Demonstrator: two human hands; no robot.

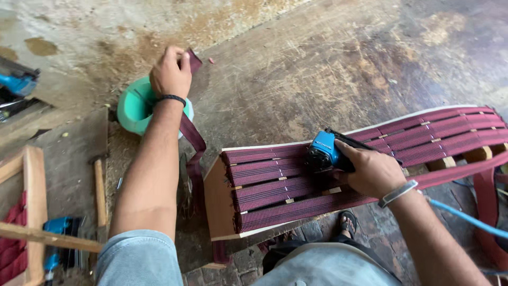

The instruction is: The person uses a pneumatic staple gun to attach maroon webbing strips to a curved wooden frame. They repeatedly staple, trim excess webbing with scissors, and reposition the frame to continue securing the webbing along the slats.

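Observation:
My left hand (170, 72) is stretched out far from me, gripping the end of a maroon webbing strap (191, 139) that runs back to the end of a wooden frame (218, 198). Several maroon straps are woven across that frame. My right hand (370, 168) presses a blue and black pneumatic staple gun (324, 152) down on the woven straps near the frame's end. A blue air hose (465, 218) trails off to the right past my wrist.
A green plastic bowl (135, 108) sits on the concrete floor under my left forearm. A hammer (99, 191) lies left of it. Another wooden frame (33, 212) and a blue tool (55, 249) are at lower left. My sandalled foot (347, 222) shows below the frame.

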